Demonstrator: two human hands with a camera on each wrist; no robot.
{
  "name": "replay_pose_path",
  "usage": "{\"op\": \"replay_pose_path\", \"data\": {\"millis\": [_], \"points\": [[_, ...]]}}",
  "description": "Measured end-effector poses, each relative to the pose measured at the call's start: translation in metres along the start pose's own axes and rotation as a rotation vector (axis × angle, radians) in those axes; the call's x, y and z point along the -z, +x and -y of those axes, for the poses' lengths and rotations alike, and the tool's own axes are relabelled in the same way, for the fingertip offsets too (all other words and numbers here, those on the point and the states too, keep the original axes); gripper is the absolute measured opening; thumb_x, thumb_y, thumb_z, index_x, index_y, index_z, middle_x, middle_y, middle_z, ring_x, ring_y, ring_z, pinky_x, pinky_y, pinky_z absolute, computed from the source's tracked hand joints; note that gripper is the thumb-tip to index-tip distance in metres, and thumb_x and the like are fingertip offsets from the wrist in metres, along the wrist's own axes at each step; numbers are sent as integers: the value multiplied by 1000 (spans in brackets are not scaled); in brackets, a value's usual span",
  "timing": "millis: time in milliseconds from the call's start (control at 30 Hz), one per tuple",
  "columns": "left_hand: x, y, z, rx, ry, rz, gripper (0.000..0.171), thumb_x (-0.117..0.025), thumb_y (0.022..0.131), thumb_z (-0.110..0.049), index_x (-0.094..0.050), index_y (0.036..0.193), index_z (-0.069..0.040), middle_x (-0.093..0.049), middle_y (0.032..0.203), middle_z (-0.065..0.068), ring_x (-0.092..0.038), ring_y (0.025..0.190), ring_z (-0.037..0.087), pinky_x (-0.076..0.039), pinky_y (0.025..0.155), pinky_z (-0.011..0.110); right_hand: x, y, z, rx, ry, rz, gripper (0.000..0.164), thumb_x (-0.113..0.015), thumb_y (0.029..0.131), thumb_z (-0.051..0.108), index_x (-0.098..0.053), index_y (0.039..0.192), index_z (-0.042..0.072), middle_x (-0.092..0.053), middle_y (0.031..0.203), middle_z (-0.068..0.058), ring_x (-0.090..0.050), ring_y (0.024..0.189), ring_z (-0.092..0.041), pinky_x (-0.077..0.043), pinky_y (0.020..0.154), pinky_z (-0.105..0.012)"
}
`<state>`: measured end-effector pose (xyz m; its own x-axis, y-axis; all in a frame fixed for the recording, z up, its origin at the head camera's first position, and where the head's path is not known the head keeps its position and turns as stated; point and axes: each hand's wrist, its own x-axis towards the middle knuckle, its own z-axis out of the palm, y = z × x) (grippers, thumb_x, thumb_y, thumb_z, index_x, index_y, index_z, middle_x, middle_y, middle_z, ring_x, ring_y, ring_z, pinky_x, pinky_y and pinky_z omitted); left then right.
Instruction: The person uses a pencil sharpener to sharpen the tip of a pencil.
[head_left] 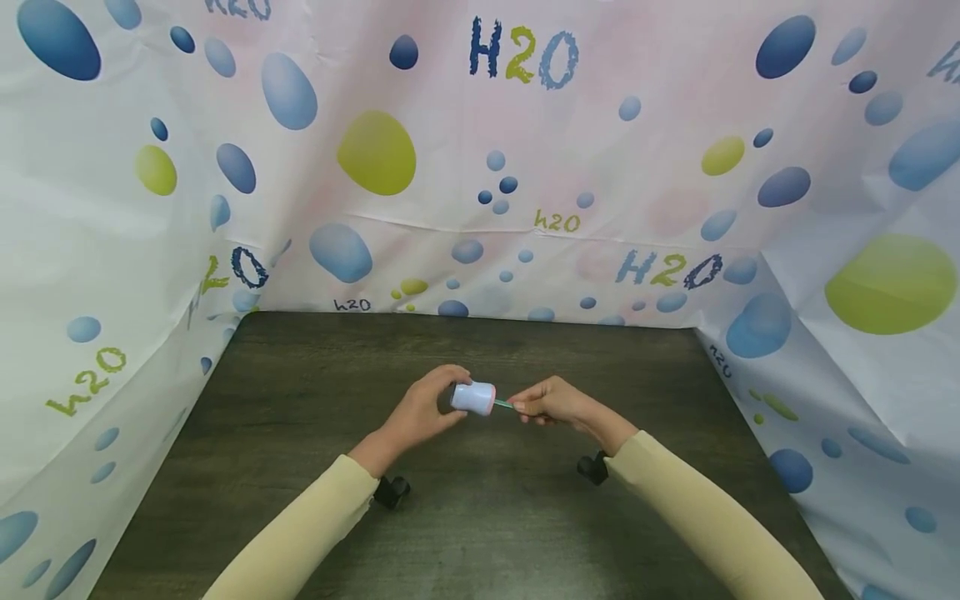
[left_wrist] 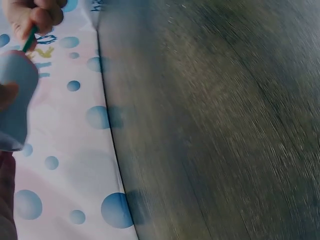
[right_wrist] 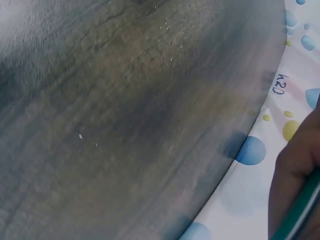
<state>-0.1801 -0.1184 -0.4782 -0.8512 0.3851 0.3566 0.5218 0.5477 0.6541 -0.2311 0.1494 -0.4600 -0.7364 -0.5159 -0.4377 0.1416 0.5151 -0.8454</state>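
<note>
My left hand (head_left: 418, 412) grips a small white pencil sharpener (head_left: 475, 398) with a pink rim, its fingers above and thumb below. The sharpener lies on its side in the air over the table, pink end to the right. From that end sticks a thin green pencil (head_left: 503, 404), which my right hand (head_left: 558, 401) pinches between thumb and fingers. The left wrist view has the sharpener (left_wrist: 22, 82) at its left edge, the pencil entering its top. Up close in the right wrist view, the pencil (right_wrist: 303, 210) is green with a pale stripe; its tip is hidden inside the sharpener.
A dark wood-grain table (head_left: 480, 533) spreads beneath both hands. White sheeting (head_left: 450, 100) printed with blue and green drops and "H2O" stands behind it and along both sides. Black wrist mounts (head_left: 392, 492) sit by the cream sleeves (head_left: 300, 533).
</note>
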Motion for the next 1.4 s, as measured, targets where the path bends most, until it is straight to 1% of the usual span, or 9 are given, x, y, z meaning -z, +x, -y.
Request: {"op": "replay_pose_path", "data": {"millis": [133, 233, 367, 533, 633, 767, 933, 1133, 1400], "points": [[3, 3, 1, 183, -189, 50, 60, -83, 86, -10, -55, 139, -2, -57, 145, 21, -57, 134, 38, -51, 111, 52, -1, 0, 2, 87, -50, -67, 31, -65, 101, 13, -71, 125, -4, -73, 79, -5, -49, 59, -8, -41, 55, -23], [7, 7, 5, 353, -359, 86, 58, -71, 98, -19, -48, 148, -1, -53, 149, 25, -55, 137, 40, -49, 113, 52, -1, -1, 4, 157, -115, -123, 27, -67, 99, 10, -73, 121, -5, -78, 88, -15, -52, 62, -10, -44, 58, -25], [10, 12, 10, 568, -525, 154, 55, -51, 108, -34, -48, 148, 3, -60, 138, 28, -67, 120, 34, -53, 108, 52, -2, -3, 5, 183, -175, -170, 25, -68, 98, 10, -75, 119, -2, -79, 104, -20, -53, 67, -11, -46, 65, -29], [11, 12, 14, 719, -698, 298, 69, -39, 110, -48, -47, 144, 10, -70, 121, 27, -74, 90, 14, -61, 98, 42, -4, -4, 7, 195, -256, -213, 23, -70, 96, 11, -77, 117, 3, -76, 118, -19, -72, 90, -20, -58, 76, -34], [11, 12, 15, 773, -791, 351, 70, -37, 109, -51, -44, 147, 9, -73, 114, 25, -74, 81, 11, -63, 90, 35, -5, -4, 8, 222, -340, -238, 22, -71, 95, 11, -78, 114, 3, -76, 117, -19, -74, 93, -23, -54, 70, -28], [10, 12, 17, 829, -869, 366, 67, -40, 110, -47, -41, 148, 8, -76, 107, 17, -74, 77, 10, -64, 85, 29, -7, -5, 9, 247, -426, -264, 21, -72, 94, 12, -80, 112, 6, -77, 116, -17, -67, 75, -11, -40, 60, -22], [7, 13, 19, 850, -916, 361, 59, -47, 110, -35, -43, 146, 12, -75, 99, 10, -75, 77, 8, -63, 80, 23, -9, -5, 9, 266, -484, -291, 19, -73, 93, 13, -81, 110, 8, -79, 111, -14, -45, 57, -4, -30, 53, -20], [5, 11, 18, 787, -911, 319, 54, -52, 109, -21, -40, 150, 12, -67, 112, 13, -74, 85, 8, -62, 83, 21, -9, -9, 12, 273, -515, -304, 18, -72, 94, 14, -81, 109, 9, -80, 105, -13, -32, 51, -8, -25, 50, -20], [-2, 6, 16, 635, -668, 220, 50, -67, 100, -17, -54, 143, 3, -63, 139, 28, -71, 114, 24, -52, 107, 55, -5, -8, 13, 246, -428, -241, 18, -70, 96, 10, -80, 109, 4, -79, 87, -15, -42, 55, -7, -30, 54, -22]]}}
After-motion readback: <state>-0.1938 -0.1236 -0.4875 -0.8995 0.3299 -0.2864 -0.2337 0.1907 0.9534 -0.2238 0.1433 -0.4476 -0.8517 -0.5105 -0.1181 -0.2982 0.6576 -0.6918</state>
